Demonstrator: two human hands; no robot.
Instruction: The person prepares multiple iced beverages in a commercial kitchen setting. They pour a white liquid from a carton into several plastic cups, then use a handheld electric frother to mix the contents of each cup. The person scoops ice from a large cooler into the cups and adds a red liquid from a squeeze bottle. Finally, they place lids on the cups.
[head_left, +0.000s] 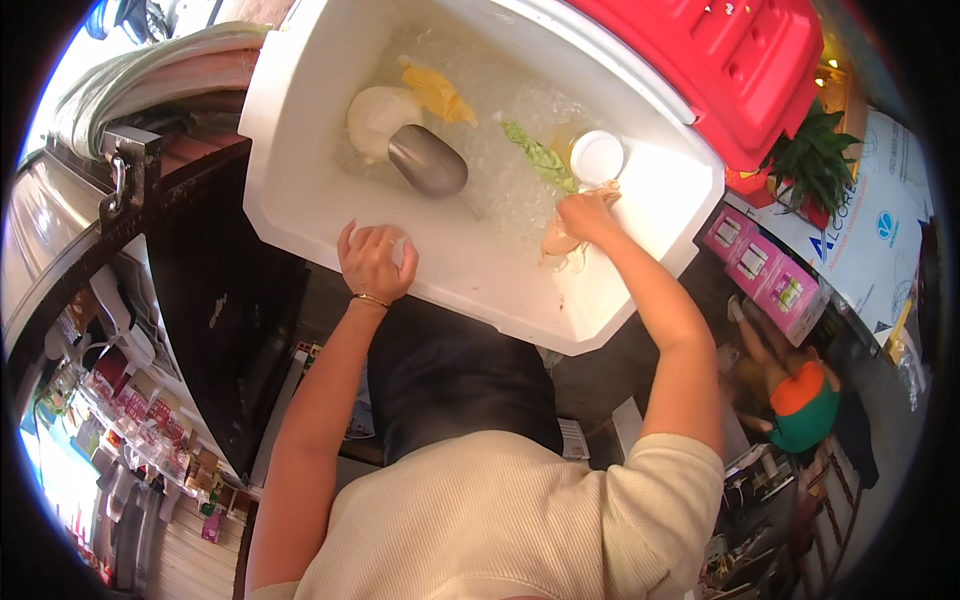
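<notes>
In front of me stands a large white cooler box (480, 289) with ice and water (480, 150) inside. My right hand (589, 214) grips a peach-brown plastic bag (559, 238) by its gathered neck at the box's right side. Just beyond it are a round white lid (597, 158) and a green plastic bag (538, 156). My left hand (379, 259) is at the near rim, fingers loosely curled and apart, with no clear object in it. Farther in lie a metal ice scoop (429, 161), a whitish rounded bundle (382, 120) and a yellow plastic bag (439, 91).
A red cooler lid (720, 67) leans beyond the far right rim. A black metal frame (217, 300) stands close on the left. Pink boxes (761, 274) and a leafy plant (814, 161) are at right. Lower right, a person (802, 405) in green and orange bends over.
</notes>
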